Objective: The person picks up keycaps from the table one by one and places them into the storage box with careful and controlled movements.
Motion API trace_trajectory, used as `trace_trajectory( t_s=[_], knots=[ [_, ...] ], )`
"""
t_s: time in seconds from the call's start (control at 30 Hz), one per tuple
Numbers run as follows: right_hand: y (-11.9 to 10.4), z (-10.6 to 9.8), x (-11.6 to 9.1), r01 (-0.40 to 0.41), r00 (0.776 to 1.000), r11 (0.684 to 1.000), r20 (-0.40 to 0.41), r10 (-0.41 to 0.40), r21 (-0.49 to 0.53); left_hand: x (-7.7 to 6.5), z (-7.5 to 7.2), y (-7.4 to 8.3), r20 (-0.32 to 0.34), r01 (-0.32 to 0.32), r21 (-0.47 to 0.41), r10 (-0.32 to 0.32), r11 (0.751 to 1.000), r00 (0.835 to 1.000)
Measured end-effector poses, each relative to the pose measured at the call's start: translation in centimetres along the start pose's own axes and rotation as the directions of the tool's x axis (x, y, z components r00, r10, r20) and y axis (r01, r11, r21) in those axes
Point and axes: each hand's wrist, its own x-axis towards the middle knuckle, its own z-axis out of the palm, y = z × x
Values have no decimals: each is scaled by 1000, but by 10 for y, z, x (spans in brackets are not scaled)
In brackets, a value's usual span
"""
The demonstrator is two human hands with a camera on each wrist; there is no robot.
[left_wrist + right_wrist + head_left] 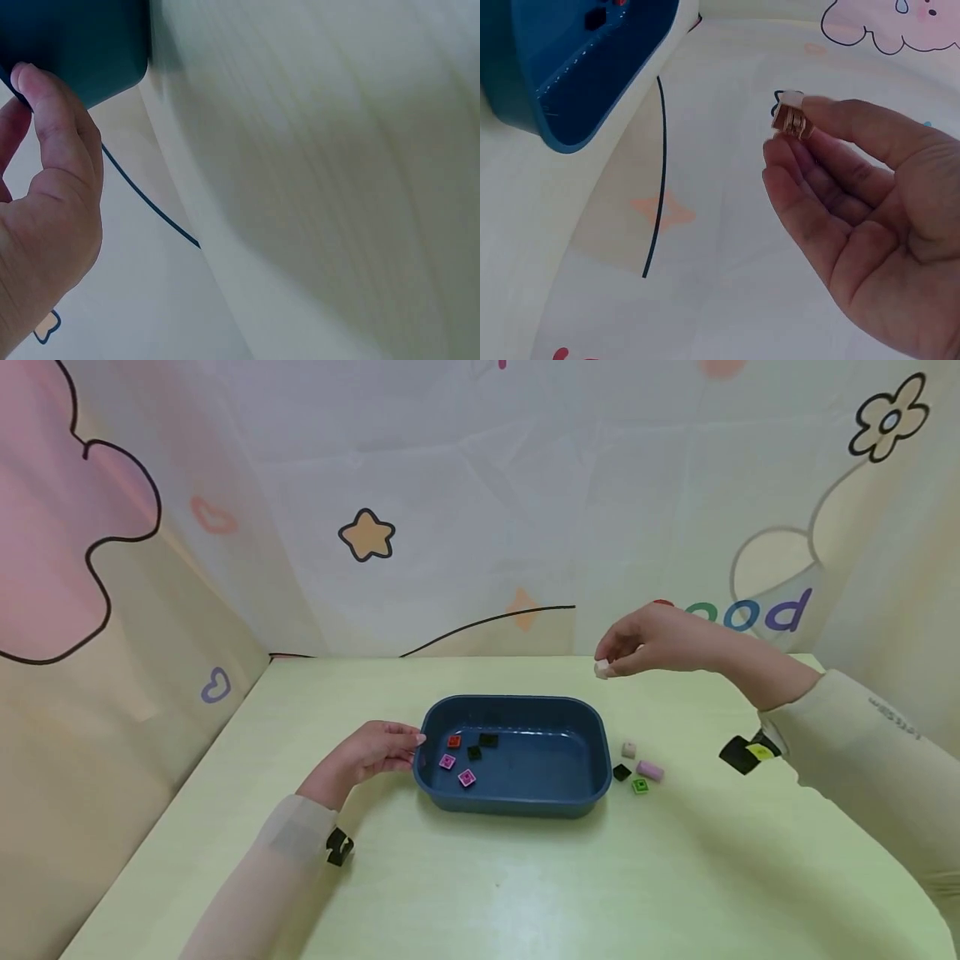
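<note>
Five blocks (467, 777) in tub (517, 806), four outside on table (487, 877); right hand (660, 639) pinches one white block (602, 669), left hand (375, 750) grips tub.

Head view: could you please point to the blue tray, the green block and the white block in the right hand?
Blue tray (543, 768): head view, bare inner floor.
Green block (640, 786): head view, upper face.
White block (602, 669): head view, middle of its visible part.
</note>
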Motion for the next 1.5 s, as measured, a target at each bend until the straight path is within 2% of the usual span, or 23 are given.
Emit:
trace_trajectory(
  t_s=[0.27,0.53,0.73,1.0,1.3,1.5],
  knots=[
    [-16,0,32,51,992,999,115,-52,12,-2,-2,0,16,-16,-21,17,1000,1000],
    [-26,14,68,126,967,991,216,-133,44,-1,-2,-2,33,-20,-34,21,999,999],
    [-35,36,92,157,952,987,257,-163,46,0,-2,0,35,-32,-28,33,999,999],
    [-42,71,113,186,936,981,294,-194,58,0,-2,-2,35,-18,-32,19,999,999],
    [-43,105,127,222,908,973,350,-230,65,-1,-2,-2,23,-15,-33,16,999,1000],
    [-47,128,133,215,883,976,420,-208,33,-2,-2,-3,19,-19,-31,19,999,1000]
  ],
)
